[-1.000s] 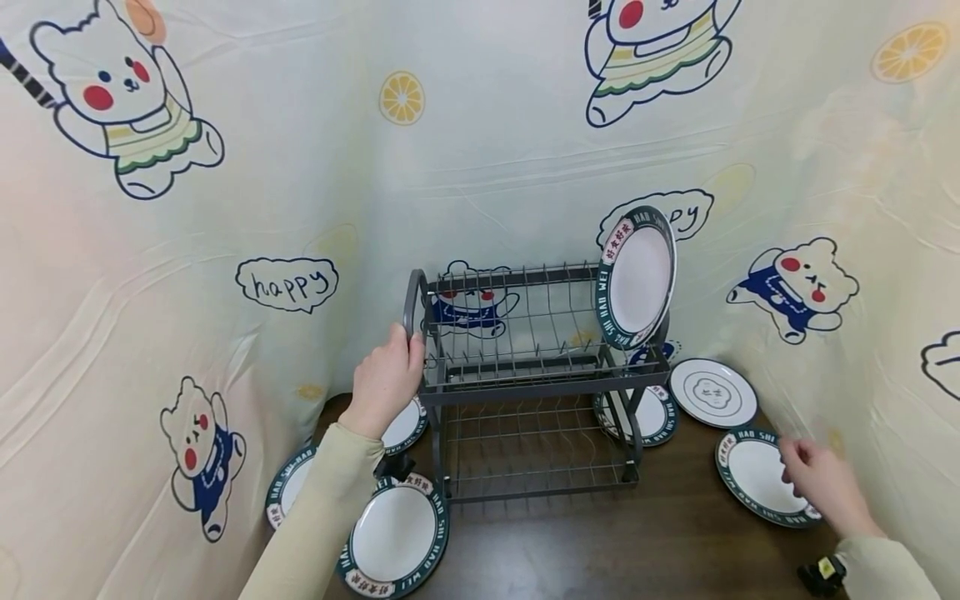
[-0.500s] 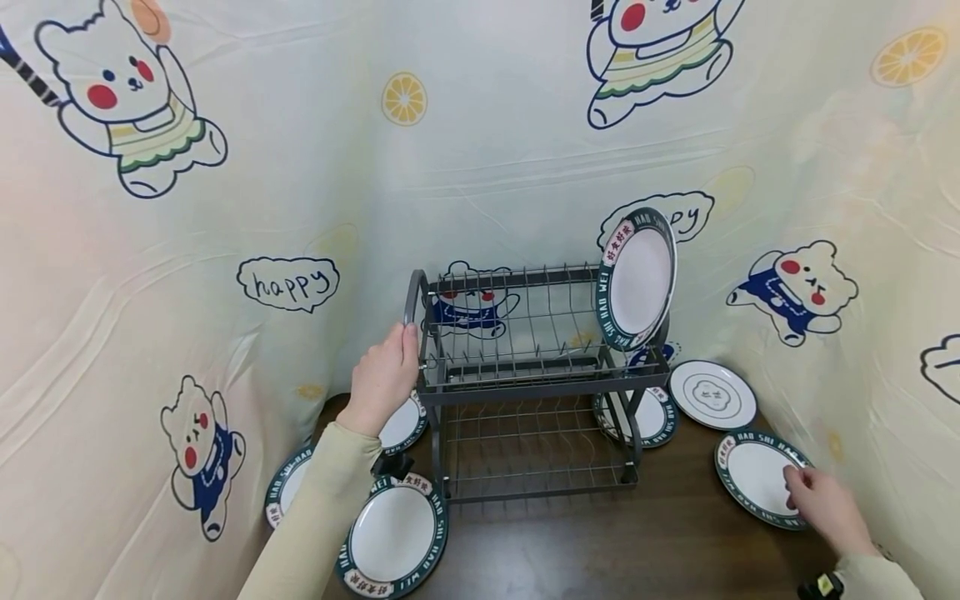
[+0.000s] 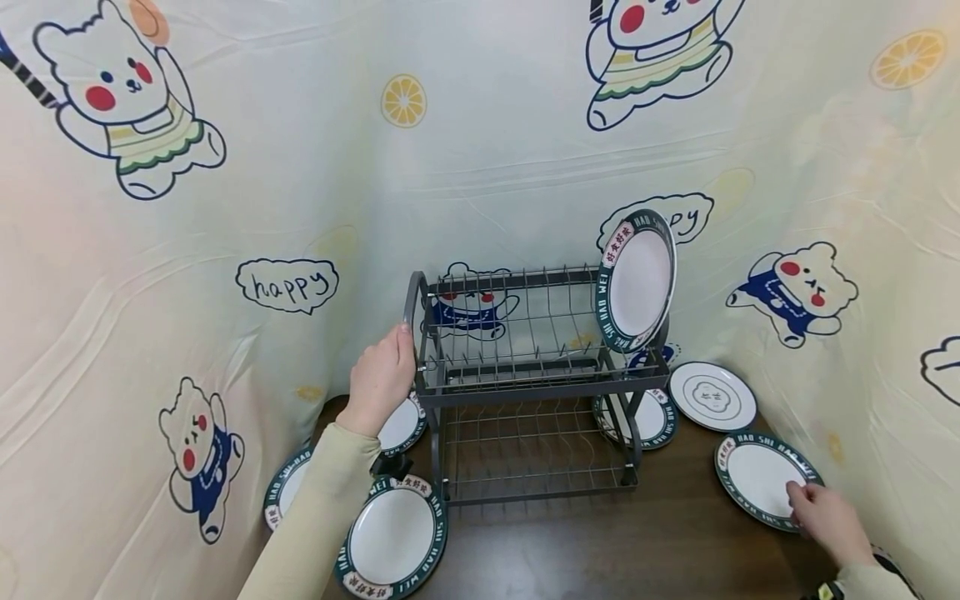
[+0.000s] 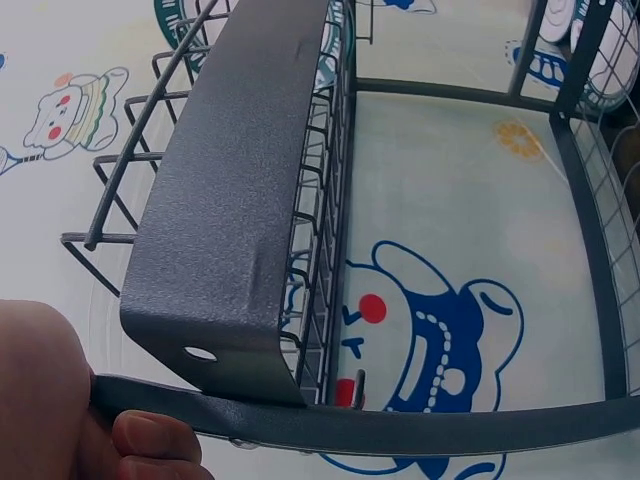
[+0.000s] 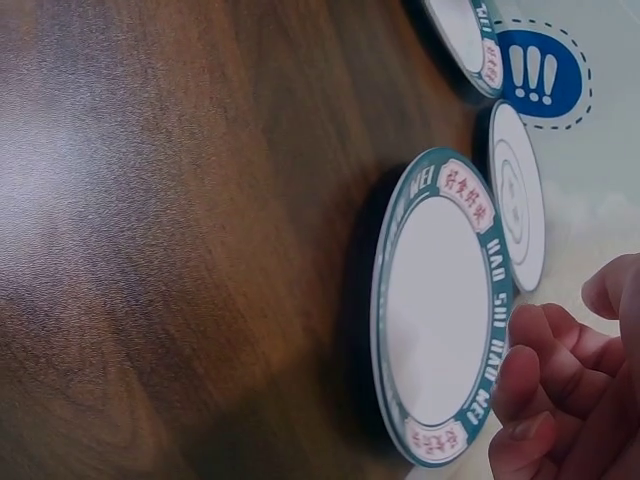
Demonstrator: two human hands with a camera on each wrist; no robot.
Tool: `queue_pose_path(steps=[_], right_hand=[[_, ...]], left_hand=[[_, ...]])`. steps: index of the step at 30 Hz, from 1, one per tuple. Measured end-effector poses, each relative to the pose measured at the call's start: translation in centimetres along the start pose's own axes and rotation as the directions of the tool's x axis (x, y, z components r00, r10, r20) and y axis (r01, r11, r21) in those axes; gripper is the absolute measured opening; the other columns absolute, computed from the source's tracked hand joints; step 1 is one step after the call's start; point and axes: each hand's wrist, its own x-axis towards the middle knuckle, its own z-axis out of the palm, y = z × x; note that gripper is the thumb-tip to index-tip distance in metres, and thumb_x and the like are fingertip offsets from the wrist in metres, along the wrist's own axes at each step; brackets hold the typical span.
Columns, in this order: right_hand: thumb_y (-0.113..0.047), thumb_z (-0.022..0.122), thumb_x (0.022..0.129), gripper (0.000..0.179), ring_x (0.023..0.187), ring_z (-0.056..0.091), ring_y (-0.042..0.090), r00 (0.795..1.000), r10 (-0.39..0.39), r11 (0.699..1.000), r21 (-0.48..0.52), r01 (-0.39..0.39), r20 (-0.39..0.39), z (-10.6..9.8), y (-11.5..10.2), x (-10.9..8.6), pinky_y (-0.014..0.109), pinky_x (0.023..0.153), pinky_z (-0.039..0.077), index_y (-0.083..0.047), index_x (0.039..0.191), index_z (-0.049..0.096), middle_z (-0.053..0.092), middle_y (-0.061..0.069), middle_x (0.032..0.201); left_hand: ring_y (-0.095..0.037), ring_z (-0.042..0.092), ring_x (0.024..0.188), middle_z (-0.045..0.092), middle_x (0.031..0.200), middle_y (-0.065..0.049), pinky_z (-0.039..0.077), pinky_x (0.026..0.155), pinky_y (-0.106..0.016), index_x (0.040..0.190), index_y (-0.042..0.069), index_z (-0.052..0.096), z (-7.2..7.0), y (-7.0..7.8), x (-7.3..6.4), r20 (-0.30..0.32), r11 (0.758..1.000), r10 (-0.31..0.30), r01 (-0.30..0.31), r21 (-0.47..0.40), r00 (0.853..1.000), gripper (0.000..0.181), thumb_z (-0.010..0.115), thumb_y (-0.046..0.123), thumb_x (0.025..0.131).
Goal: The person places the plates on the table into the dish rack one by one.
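Observation:
At the left end of a dark two-tier dish rack [image 3: 543, 392], my left hand [image 3: 381, 371] grips the curved side bar. In the left wrist view, fingers curl around that bar below the wide top rail of the dish rack [image 4: 225, 190]. One plate [image 3: 637, 283] with a green lettered rim stands tilted at the right end of the upper tier. On the right, my right hand [image 3: 828, 517] hovers over the near edge of another green-rimmed plate [image 3: 761, 475]. Its fingers are loosely bent with nothing between them, beside the plate's rim [image 5: 495, 260] in the right wrist view.
A plain white plate [image 3: 712, 396] lies upside down at the back right, near a green-rimmed plate [image 3: 656, 417] behind the rack. More plates lie at left, including a plate [image 3: 393, 533] by the rack's front corner. A patterned curtain [image 3: 480, 167] surrounds the brown table [image 3: 562, 542].
My right hand has shifted slightly down and toward me over the right-hand plate. My left hand stays on the rack's bar, sliding very slightly left.

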Motion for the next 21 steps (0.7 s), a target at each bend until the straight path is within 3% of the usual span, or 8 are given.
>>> queue_pose_path(steps=[12,21], right_hand=[[-0.036,0.029,0.105,0.059,0.060,0.052,0.020,0.997,0.076,0.997,-0.010,-0.076,0.021,1.2,1.2,-0.6,0.035,0.060,0.038,-0.008,0.068,0.066,0.060,0.000,0.060],[-0.034,0.031,0.103,0.058,0.057,0.055,0.018,0.994,0.109,0.993,0.042,-0.110,0.032,2.0,1.6,-0.8,0.034,0.059,0.039,-0.006,0.068,0.068,0.062,-0.002,0.059]], left_hand=[[-0.020,0.036,0.050,0.042,0.062,-0.003,0.030,0.047,-0.031,0.085,0.010,0.048,0.2,0.0,-0.2,0.006,1.000,0.013,-0.013,-0.014,1.000,0.044,0.024,0.034,0.115],[-0.021,0.037,0.049,0.042,0.062,-0.003,0.030,0.047,-0.031,0.085,0.010,0.048,0.1,0.1,-0.2,0.021,1.000,0.000,0.000,-0.008,1.000,0.045,0.025,0.033,0.115]])
